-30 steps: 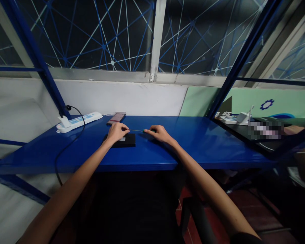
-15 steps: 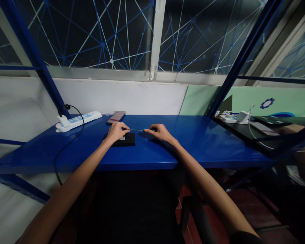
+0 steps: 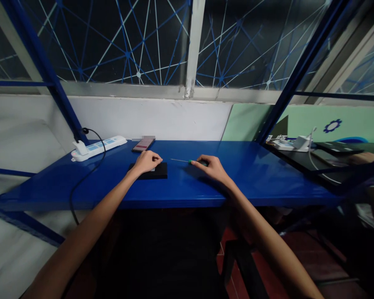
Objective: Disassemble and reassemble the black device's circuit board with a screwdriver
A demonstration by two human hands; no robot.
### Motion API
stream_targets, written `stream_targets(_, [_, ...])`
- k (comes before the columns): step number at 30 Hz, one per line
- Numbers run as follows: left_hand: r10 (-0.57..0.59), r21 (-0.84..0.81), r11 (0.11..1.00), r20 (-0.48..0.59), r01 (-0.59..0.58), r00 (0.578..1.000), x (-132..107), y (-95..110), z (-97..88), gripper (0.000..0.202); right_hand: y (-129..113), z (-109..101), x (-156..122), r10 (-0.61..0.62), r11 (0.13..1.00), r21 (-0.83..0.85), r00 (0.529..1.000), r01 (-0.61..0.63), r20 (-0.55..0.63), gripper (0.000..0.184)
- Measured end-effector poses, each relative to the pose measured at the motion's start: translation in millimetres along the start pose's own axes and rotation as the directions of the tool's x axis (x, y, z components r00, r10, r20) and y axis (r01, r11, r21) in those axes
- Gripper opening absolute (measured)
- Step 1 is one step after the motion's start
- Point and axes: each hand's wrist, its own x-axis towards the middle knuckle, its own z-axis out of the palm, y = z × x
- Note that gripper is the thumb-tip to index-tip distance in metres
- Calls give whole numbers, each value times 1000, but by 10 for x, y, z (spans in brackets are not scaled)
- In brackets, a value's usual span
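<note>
In my right hand (image 3: 212, 166) is a screwdriver (image 3: 190, 162) with a green handle. Its thin metal shaft points left, and the tip is free in the gap between my hands. My left hand (image 3: 148, 162) is above a flat black box-like object (image 3: 161, 170) on the blue table. Thumb and fingertips of that hand are pinched together; whatever is between them, if anything, is too small to make out. A pale label on the black object is partly hidden by this hand.
Behind my left hand lies a phone (image 3: 143, 144). A white power strip (image 3: 99, 148) with a black cable (image 3: 90, 171) stands at the table's (image 3: 252, 178) left. Blue frame posts rise at both sides. To the right, another person's hand (image 3: 364, 158) rests near a black desk with chargers.
My right hand has moved right with the screwdriver, and the shaft has come away from my left fingertips. My left hand stays pinched over the black object.
</note>
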Motion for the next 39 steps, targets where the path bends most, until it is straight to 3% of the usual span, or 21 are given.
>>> stream_targets(4, [-8,19,1000,6,8,1000,0,9,-10,35,29,-40,-314,55,998,34,998,-56,40,47])
stream_targets(7, [-11,4,1000,11,11,1000,-1,15,-12,37,4,-14,-396,56,997,43,997,-59,61,45])
stream_targets(11, [-16,-24,1000,1,16,1000,-6,26,-21,38,-59,23,-388,37,999,35,993,-41,114,43])
stream_targets(39, [15,-78,997,35,-13,999,-17,32,-37,34,-97,44,-364,4,1000,-20,993,-1,122,46])
